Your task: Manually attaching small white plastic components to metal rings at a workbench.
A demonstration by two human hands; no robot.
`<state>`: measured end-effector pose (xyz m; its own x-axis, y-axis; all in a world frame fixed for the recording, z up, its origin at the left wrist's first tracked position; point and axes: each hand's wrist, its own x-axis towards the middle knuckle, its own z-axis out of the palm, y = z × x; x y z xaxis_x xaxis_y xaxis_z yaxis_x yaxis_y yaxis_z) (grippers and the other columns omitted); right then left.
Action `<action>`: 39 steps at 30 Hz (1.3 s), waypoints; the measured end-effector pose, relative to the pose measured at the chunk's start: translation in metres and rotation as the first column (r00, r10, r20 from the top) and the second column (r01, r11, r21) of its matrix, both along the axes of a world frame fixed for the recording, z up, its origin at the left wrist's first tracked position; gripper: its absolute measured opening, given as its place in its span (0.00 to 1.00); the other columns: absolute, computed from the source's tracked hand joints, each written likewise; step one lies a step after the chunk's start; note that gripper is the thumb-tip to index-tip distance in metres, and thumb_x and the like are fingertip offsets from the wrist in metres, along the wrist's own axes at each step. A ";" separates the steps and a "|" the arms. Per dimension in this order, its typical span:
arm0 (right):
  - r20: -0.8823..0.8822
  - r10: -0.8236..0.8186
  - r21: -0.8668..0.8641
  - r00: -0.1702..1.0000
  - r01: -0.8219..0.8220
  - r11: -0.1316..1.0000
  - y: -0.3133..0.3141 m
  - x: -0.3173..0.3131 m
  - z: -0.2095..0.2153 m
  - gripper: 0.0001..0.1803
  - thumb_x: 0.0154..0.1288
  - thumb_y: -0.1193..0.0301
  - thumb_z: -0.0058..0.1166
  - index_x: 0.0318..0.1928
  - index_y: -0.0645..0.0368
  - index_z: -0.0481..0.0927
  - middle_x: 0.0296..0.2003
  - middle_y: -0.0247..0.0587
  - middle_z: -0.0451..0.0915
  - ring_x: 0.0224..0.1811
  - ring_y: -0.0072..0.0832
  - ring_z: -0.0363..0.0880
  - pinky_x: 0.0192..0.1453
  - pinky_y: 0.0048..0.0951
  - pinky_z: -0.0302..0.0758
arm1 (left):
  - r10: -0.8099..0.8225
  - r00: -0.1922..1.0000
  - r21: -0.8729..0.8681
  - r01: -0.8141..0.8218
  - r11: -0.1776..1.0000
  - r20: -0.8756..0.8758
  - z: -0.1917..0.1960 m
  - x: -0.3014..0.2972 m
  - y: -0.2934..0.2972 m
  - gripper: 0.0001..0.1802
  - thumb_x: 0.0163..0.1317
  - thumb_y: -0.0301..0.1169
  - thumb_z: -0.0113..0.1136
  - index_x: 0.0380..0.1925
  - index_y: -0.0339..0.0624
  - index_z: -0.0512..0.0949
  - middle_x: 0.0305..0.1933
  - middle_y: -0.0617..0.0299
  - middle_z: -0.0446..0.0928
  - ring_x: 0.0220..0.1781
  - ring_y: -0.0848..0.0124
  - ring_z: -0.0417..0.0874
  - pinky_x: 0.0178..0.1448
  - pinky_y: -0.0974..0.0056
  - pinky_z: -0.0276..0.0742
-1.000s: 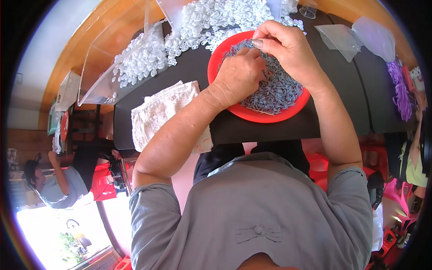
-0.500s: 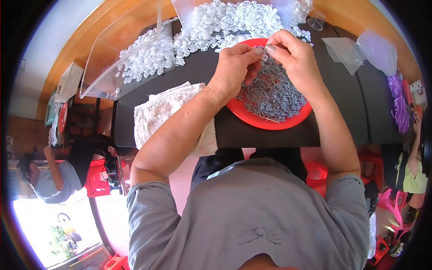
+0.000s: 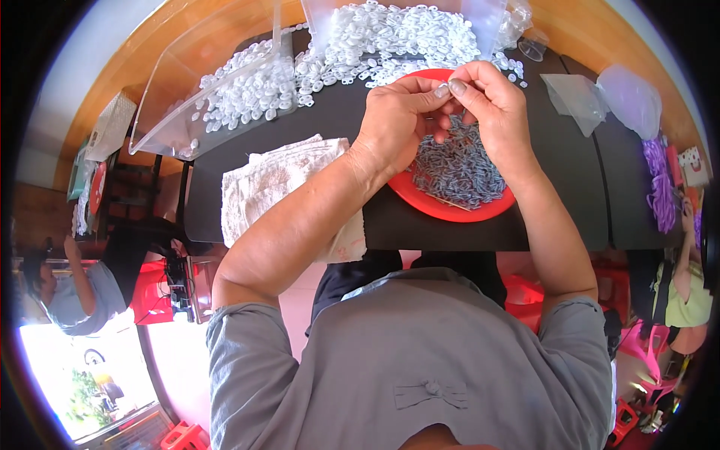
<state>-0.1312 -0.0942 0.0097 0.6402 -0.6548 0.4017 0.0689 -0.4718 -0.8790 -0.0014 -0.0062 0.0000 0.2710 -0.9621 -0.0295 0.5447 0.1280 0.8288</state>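
Above a red plate (image 3: 461, 216) heaped with small grey-blue, screw-like pieces (image 3: 461, 176), my two hands meet fingertip to fingertip. My left hand (image 3: 397, 120) is closed, thumb pressed toward the index finger. My right hand (image 3: 491, 105) pinches with thumb and index finger against the left thumb. Whatever lies between the fingertips is hidden or too small to name. Beyond the plate lies a large pile of small white oval plastic pieces (image 3: 405, 34), each with holes. A folded, stained white cloth (image 3: 277, 180) rests on the dark table beside my left forearm.
A tilted clear plastic bin (image 3: 172, 97) with more white pieces stands at the far left. To the right lie clear plastic bags (image 3: 630, 90) and a purple bundle of strips (image 3: 660, 184). Other people sit at the left (image 3: 86, 296) and right (image 3: 686, 292); red stools stand below.
My thumbs and fingertips have come closer together, covering the small whitish piece that showed near them. The hands remain over the plate; the whole view has shifted slightly.
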 end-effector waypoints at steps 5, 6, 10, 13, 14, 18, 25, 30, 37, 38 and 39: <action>-0.044 -0.010 0.022 0.999 0.011 1.000 -0.006 -0.004 0.007 0.06 0.70 0.69 0.52 0.38 0.59 0.77 0.27 0.27 0.76 0.29 0.13 0.72 0.30 0.16 0.66 | 0.074 0.992 0.039 -0.078 0.996 0.100 0.000 0.001 -0.002 0.08 0.63 0.28 0.62 0.31 0.34 0.78 0.26 0.58 0.79 0.22 0.72 0.77 0.24 0.67 0.73; -0.083 0.002 0.024 0.997 0.000 1.000 -0.008 -0.006 0.010 0.07 0.69 0.69 0.52 0.38 0.59 0.78 0.26 0.27 0.75 0.28 0.12 0.71 0.29 0.16 0.65 | 0.076 0.992 0.038 -0.080 0.996 0.100 0.000 0.002 -0.001 0.08 0.63 0.28 0.62 0.31 0.34 0.78 0.26 0.58 0.79 0.22 0.72 0.77 0.24 0.67 0.73; -0.122 0.043 0.042 0.992 -0.038 0.998 -0.014 -0.010 0.011 0.07 0.69 0.68 0.53 0.37 0.59 0.77 0.24 0.26 0.74 0.27 0.12 0.70 0.28 0.16 0.64 | 0.084 0.978 0.054 -0.096 0.994 0.192 0.002 0.001 0.000 0.08 0.65 0.29 0.60 0.32 0.34 0.78 0.27 0.60 0.78 0.23 0.73 0.77 0.26 0.68 0.72; -0.134 0.074 0.041 0.988 -0.069 0.997 -0.015 -0.010 0.009 0.07 0.69 0.68 0.53 0.37 0.58 0.77 0.24 0.26 0.73 0.27 0.12 0.69 0.28 0.16 0.63 | 0.070 0.963 0.064 -0.090 0.994 0.260 0.002 0.002 0.001 0.08 0.66 0.29 0.59 0.34 0.34 0.78 0.28 0.60 0.78 0.26 0.73 0.77 0.27 0.69 0.73; -0.138 0.067 0.031 0.988 -0.064 0.997 -0.014 -0.010 0.010 0.07 0.69 0.68 0.53 0.37 0.58 0.77 0.24 0.25 0.73 0.27 0.12 0.69 0.28 0.16 0.63 | 0.073 0.955 0.065 -0.095 0.993 0.288 0.003 0.003 0.001 0.08 0.66 0.29 0.59 0.33 0.34 0.78 0.28 0.61 0.78 0.25 0.74 0.77 0.27 0.70 0.73; -0.143 0.081 0.009 0.986 -0.081 0.997 -0.012 -0.008 0.011 0.07 0.69 0.69 0.52 0.36 0.59 0.76 0.24 0.25 0.72 0.27 0.12 0.68 0.29 0.16 0.63 | 0.090 0.949 0.065 -0.115 0.991 0.302 0.002 0.004 0.001 0.08 0.65 0.29 0.60 0.32 0.35 0.78 0.27 0.62 0.78 0.25 0.74 0.77 0.27 0.70 0.73; -0.191 0.074 -0.095 0.979 -0.094 0.991 -0.018 -0.010 0.008 0.06 0.69 0.71 0.51 0.36 0.60 0.76 0.24 0.25 0.71 0.27 0.13 0.67 0.29 0.17 0.64 | 0.094 0.920 0.040 -0.118 0.992 0.380 0.002 0.002 0.001 0.07 0.64 0.29 0.60 0.32 0.35 0.78 0.25 0.62 0.77 0.23 0.76 0.76 0.25 0.71 0.72; -0.213 0.065 -0.118 0.975 -0.091 0.989 -0.019 -0.011 0.009 0.06 0.69 0.71 0.51 0.35 0.60 0.75 0.24 0.25 0.71 0.26 0.13 0.67 0.29 0.17 0.64 | 0.097 0.913 0.043 -0.124 0.991 0.396 0.003 0.001 0.002 0.07 0.64 0.29 0.60 0.32 0.35 0.78 0.25 0.63 0.77 0.23 0.76 0.76 0.25 0.72 0.71; -0.226 0.071 -0.102 0.972 -0.096 0.990 -0.019 -0.012 0.010 0.06 0.68 0.71 0.51 0.35 0.60 0.75 0.24 0.25 0.71 0.26 0.13 0.67 0.29 0.17 0.64 | 0.109 0.906 0.044 -0.138 0.989 0.409 0.003 0.002 0.002 0.06 0.63 0.28 0.61 0.31 0.35 0.78 0.25 0.63 0.77 0.23 0.77 0.76 0.24 0.72 0.71; -0.238 0.069 -0.096 0.969 -0.095 0.991 -0.019 -0.012 0.010 0.06 0.68 0.71 0.51 0.34 0.60 0.74 0.24 0.25 0.71 0.26 0.13 0.66 0.29 0.17 0.64 | 0.107 0.908 0.042 -0.135 0.990 0.406 0.003 0.002 0.002 0.06 0.63 0.28 0.61 0.32 0.35 0.78 0.25 0.63 0.77 0.23 0.77 0.76 0.24 0.72 0.71; -0.250 0.068 -0.090 0.966 -0.094 0.992 -0.019 -0.012 0.011 0.06 0.68 0.71 0.51 0.34 0.59 0.74 0.24 0.25 0.70 0.26 0.13 0.66 0.29 0.17 0.64 | 0.108 0.908 0.041 -0.136 0.990 0.406 0.003 0.002 0.002 0.06 0.63 0.28 0.61 0.32 0.35 0.78 0.25 0.63 0.77 0.23 0.77 0.76 0.24 0.72 0.71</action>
